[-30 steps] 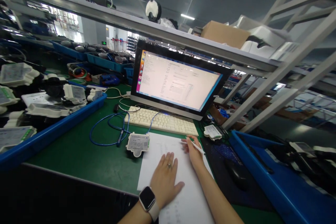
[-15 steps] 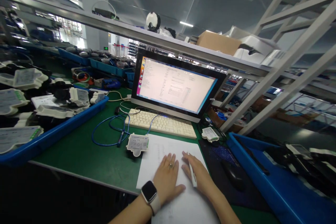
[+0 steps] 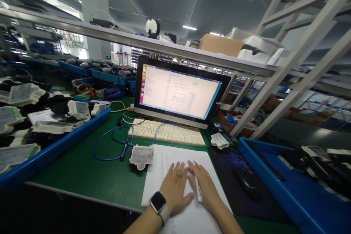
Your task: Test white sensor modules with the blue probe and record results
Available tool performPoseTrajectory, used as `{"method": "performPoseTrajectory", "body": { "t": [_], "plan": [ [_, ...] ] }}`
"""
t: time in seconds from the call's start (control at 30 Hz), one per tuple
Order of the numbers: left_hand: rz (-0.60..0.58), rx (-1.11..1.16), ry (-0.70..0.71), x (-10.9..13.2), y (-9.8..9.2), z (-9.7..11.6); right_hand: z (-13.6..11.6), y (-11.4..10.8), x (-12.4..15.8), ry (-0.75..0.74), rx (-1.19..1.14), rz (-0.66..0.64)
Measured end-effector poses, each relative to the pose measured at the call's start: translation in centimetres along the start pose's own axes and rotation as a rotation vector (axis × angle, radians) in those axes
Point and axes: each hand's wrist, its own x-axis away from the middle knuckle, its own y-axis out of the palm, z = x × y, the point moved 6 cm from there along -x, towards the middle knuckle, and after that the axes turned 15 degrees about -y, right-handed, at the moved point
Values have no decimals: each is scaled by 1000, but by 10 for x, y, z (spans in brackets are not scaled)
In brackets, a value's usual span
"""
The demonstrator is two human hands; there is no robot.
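Observation:
A sheet of white paper (image 3: 161,153) with faint printed columns lies on the green tabletop. Flat on it rests my left hand (image 3: 177,188), fingers stretched out, a ring on one finger and a smartwatch (image 3: 158,202) at the wrist. Beside it, touching or nearly so, my right hand (image 3: 204,186) holds a white pen (image 3: 197,190) and rests on the paper. The pen's tip is hidden by the fingers. Left of the paper sits a white-cased electronic module (image 3: 142,156) joined to a blue cable (image 3: 105,159).
Behind the paper stand a cream keyboard (image 3: 167,132) and a lit monitor (image 3: 179,91). A mouse (image 3: 246,184) lies on a dark pad at right. Blue trays of modules flank me, one left (image 3: 68,142), one right (image 3: 274,186). Another module (image 3: 219,141) is near the pad. A shelf (image 3: 164,45) runs overhead.
My right hand has moved slightly left, closer to my left hand, with the pen still in it. The left hand stays flat on the paper. The view has shifted a little.

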Motion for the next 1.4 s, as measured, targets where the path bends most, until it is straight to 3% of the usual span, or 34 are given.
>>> {"method": "performPoseTrajectory", "body": {
  "t": [0.53, 1.13, 1.4],
  "plan": [
    [-42, 48, -39, -5, 13, -7, -3, -6, -5, 59, -67, -24],
    [-86, 142, -24, -4, 4, -4, 4, -2, 5, -101, -1, 25],
    [-57, 185, 2, -8, 13, -7, 4, -3, 7, -132, 7, 57]
  ]
}}
